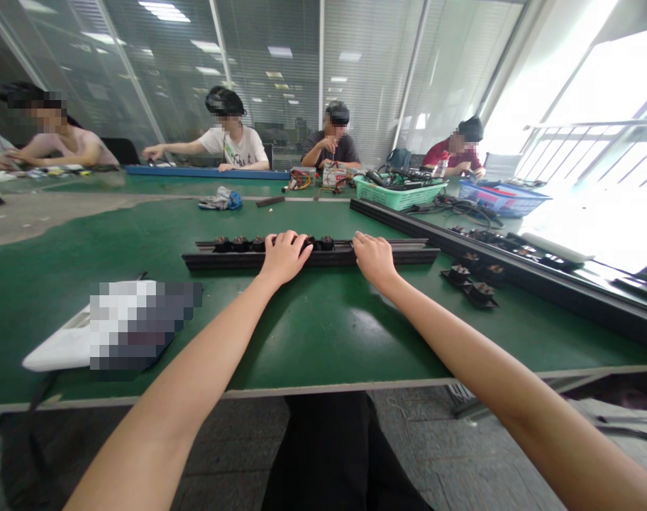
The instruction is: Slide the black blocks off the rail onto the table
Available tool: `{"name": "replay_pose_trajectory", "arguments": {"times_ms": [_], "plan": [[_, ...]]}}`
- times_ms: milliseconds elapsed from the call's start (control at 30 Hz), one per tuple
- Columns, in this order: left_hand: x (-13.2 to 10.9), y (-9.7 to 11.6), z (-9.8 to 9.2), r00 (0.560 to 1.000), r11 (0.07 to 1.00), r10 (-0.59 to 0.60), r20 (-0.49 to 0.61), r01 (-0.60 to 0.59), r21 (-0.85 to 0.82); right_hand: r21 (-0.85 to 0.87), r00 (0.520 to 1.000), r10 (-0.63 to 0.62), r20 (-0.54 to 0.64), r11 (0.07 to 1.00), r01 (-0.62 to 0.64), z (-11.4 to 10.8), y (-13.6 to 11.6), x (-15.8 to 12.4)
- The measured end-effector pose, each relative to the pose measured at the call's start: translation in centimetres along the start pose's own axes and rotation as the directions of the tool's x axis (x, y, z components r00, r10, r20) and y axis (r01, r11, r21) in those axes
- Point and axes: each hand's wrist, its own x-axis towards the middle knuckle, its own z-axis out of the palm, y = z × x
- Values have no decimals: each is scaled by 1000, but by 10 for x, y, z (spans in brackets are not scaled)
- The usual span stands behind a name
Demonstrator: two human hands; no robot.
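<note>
A short black channel-shaped rail (222, 262) lies crosswise on the green table in front of me. Several black socket-like modules (240, 244) with metal contacts sit in a row along its left and middle part. My left hand (287, 257) is curled over the rail and the modules at its middle, hiding some of them. Farther right, my right hand (374, 260) is closed at the rail's top edge, with bent fingers. What its fingertips hold, if anything, is hidden. Just right of the rail lie loose black modules (480, 292) with copper-coloured contacts.
A long black rail (515, 277) runs diagonally along the right. A white-and-dark pixelated object (62, 337) lies at left. Farther back are gloves (220, 199), a green basket (398, 193) of cables and a blue basket (504, 199). Several people sit across the table.
</note>
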Motion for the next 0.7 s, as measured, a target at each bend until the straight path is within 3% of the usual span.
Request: {"name": "replay_pose_trajectory", "arguments": {"times_ms": [700], "plan": [[0, -2, 2, 1000, 1000, 6, -10, -6, -1, 31, 1000, 27, 12, 999, -27, 2, 5, 0]]}}
